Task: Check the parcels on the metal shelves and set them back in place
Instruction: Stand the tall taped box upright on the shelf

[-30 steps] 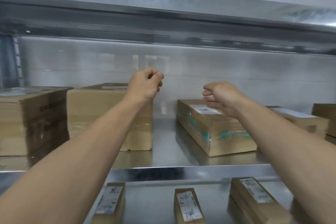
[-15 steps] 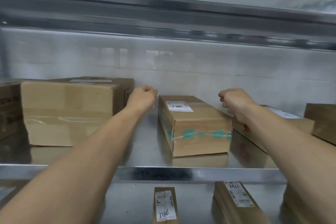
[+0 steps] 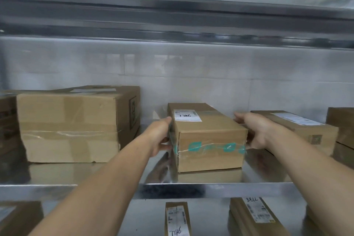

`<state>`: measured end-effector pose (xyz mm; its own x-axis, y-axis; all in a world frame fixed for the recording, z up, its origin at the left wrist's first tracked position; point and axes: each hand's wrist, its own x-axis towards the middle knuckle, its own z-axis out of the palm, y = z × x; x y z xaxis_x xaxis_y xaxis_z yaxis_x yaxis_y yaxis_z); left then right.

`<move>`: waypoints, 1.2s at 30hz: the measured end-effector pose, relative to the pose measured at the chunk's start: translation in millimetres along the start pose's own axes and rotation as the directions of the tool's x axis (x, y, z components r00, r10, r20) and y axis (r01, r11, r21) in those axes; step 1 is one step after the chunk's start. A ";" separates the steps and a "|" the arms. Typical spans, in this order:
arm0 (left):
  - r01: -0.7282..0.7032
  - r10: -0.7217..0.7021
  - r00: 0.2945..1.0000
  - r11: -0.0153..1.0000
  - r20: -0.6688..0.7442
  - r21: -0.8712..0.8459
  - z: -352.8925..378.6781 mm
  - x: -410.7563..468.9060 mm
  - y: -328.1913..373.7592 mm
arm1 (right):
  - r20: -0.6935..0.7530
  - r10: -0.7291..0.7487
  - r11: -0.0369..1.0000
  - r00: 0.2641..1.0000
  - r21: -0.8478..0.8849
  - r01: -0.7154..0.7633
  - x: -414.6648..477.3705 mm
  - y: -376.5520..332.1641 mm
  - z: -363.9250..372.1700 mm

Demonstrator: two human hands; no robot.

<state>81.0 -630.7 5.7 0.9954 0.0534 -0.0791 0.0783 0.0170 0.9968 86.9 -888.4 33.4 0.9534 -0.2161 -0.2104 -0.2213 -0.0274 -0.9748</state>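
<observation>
- Hands first: a moment ago both were curled into fists in the air and held nothing. Now the left hand [image 3: 160,136] grips the left side of the brown cardboard box with teal tape [image 3: 208,140], and the right hand [image 3: 254,130] holds its right side, with the fingers reaching toward the far end.
- The box is squeezed between the two hands, so I think this parcel is the next one to be checked.
- It sits flat on the shiny metal shelf [image 3: 210,189], near the middle and a little back from the front edge. It does not look lifted yet.
- Its long way runs from near to far, and the far end leans a bit to the left.
- The short end with the teal tape faces the near side.
- The white paper label [image 3: 186,115] is on top, at the far left, and reads 7786 the right way up from the near side.
- A big brown taped carton [image 3: 70,126] stands well apart on the left.
- A flat brown parcel [image 3: 298,126] lies just beside the right hand, so that side is tight.
- On the lower shelf a small labelled parcel [image 3: 177,218] also shows 7786.
</observation>
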 end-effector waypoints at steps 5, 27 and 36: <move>-0.030 0.030 0.998 0.999 0.057 0.014 7.2 11.9 -6.8 | -0.029 -0.010 0.999 1.000 -0.053 0.009 -2.2 8.8 -6.4; -0.020 0.018 0.999 0.997 0.030 0.081 23.8 0.9 -8.6 | 0.187 -0.026 0.997 0.982 -0.063 0.039 -8.2 20.6 -19.5; -0.039 0.037 0.999 0.996 0.025 0.085 24.1 -3.3 -2.3 | 0.216 -0.025 0.998 0.976 -0.059 0.038 -1.4 18.8 -21.6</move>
<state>78.8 -655.1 4.0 0.9987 0.0293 -0.0416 0.0436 -0.0696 0.9966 77.0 -909.8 16.9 0.9804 0.0001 -0.1972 -0.1963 -0.0929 -0.9761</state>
